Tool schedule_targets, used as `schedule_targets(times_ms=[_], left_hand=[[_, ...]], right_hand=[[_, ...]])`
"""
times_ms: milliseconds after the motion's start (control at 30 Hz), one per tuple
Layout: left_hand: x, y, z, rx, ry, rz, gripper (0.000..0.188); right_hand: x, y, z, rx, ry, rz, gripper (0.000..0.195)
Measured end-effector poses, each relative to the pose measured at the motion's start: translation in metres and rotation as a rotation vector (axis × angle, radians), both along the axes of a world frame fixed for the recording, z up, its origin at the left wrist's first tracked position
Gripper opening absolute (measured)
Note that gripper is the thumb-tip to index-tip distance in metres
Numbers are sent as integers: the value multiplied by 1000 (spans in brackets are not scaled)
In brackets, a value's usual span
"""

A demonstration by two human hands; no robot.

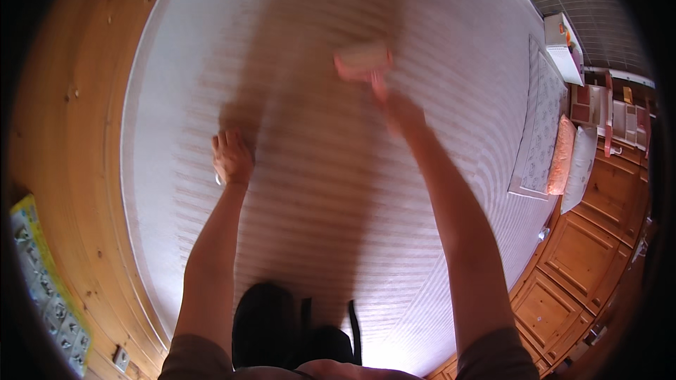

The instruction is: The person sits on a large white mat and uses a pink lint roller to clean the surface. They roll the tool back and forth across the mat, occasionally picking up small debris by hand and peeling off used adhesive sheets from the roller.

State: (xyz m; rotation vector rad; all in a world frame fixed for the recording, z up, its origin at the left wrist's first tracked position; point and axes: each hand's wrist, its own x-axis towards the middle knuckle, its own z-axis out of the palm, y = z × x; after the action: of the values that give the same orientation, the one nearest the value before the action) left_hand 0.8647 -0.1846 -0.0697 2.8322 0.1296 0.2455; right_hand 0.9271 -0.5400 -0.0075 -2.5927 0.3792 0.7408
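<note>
A wide sheet with faint stripes covers the mattress before me. My right hand grips the pink handle of a brush or lint roller, whose pale head is at the sheet. Motion blur hides its exact kind and whether it touches the cloth. To the left, my left hand rests on the sheet with bent fingers and holds nothing. Something white, perhaps a bracelet, shows at its wrist. My shadow darkens the middle of the sheet.
Knotty wooden panelling borders the left, with a wall socket and a picture poster. At right lie a patterned mat, an orange pillow and a grey pillow, near wooden cabinet doors and a white box.
</note>
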Motion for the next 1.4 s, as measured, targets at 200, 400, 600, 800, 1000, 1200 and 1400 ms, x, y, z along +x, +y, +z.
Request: schedule_targets(times_ms=[200, 400, 600, 800, 1000, 1200, 1400], left_hand=[[-10, 11, 6, 12, 91, 31, 8], [1, 17, 3, -68, 112, -23, 6], [137, 150, -17, -288, -12, -235, 5], [192, 169, -8, 86, -120, -125, 9], [184, 172, 15, 2, 34, -189, 11], [183, 170, -2, -230, -25, -219, 12], [190, 179, 10, -160, 0, -136, 10]], right_hand=[[-197, -15, 103, -304, 472, 190, 49], [-183, -9, 71, -194, 116, 110, 48], [-80, 56, 65, -181, -21, 151, 45], [33, 141, 52, -212, -36, -110, 46], [210, 141, 26, -396, -255, -180, 47], [277, 19, 33, -384, -91, -452, 56], [103, 96, 10, -327, -114, -363, 53]])
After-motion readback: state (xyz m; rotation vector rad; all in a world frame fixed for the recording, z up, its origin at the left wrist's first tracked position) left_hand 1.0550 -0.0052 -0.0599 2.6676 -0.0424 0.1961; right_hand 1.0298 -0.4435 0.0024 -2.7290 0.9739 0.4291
